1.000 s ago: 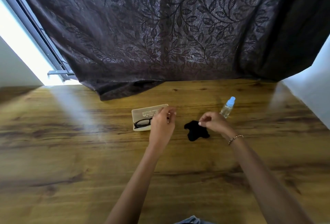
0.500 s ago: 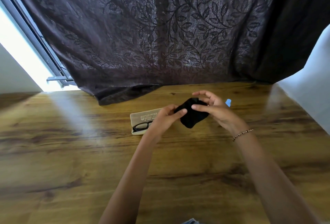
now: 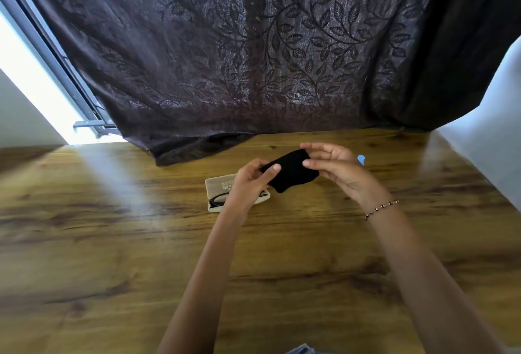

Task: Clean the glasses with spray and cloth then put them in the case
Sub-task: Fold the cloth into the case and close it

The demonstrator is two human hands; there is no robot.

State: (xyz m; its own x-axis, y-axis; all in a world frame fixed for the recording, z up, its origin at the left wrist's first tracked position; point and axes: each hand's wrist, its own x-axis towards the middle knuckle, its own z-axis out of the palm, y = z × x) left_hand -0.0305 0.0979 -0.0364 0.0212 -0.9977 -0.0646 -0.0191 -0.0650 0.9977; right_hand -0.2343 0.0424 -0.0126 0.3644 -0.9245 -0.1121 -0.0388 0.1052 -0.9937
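Note:
A black cloth (image 3: pixel 290 170) is held above the wooden table between both hands. My left hand (image 3: pixel 249 181) pinches its left end and my right hand (image 3: pixel 338 169) grips its right end. Under my left hand lies an open beige glasses case (image 3: pixel 218 184) with black-framed glasses (image 3: pixel 217 200) inside, partly hidden by the hand. Only the blue cap of the spray bottle (image 3: pixel 361 159) shows behind my right hand.
The wooden table (image 3: pixel 141 241) stretches wide in front. A dark leaf-patterned curtain (image 3: pixel 239 57) hangs at the back, its hem resting on the table. A bright window frame (image 3: pixel 50 71) is at the left and a white wall (image 3: pixel 493 142) at the right.
My right hand picked the black cloth up off the table and my left hand left the case to take its other end. Both hands now hold it raised.

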